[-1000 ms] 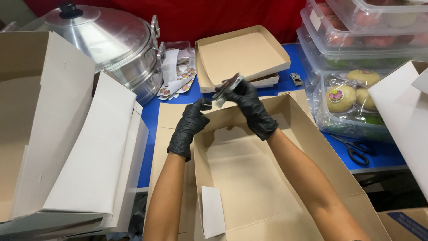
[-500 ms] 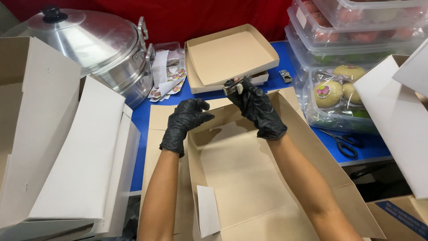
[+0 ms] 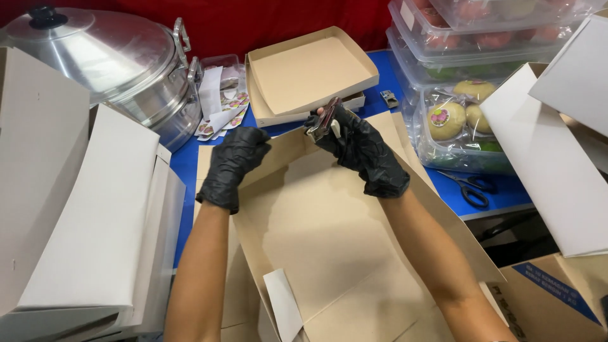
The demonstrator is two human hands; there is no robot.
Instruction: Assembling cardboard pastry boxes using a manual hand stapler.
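Centre frame: gloved right hand (image 3: 364, 152) grips a stapler (image 3: 323, 122) at the brown carton (image 3: 329, 240) flap; left hand (image 3: 233, 161) pinches that flap; finished tray (image 3: 309, 73) above; round-labelled fruit packs (image 3: 459, 117) upper right

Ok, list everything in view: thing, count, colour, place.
box blank: one, tan, centre, held half folded
stapler: one, metal, at the blank's far corner
finished tray: one, tan, behind the blank
flat blanks: a stack, white, left
pot: one, silver, lidded, far left
stickers: a pile, white and pink, beside the pot
tubs: several, clear, stacked right, food inside
scissors: one pair, black-handled, on the table below the tubs
table: one, blue
cloth: red, at the back
left hand: black glove, gripping the blank's flap
right hand: black glove, holding the stapler
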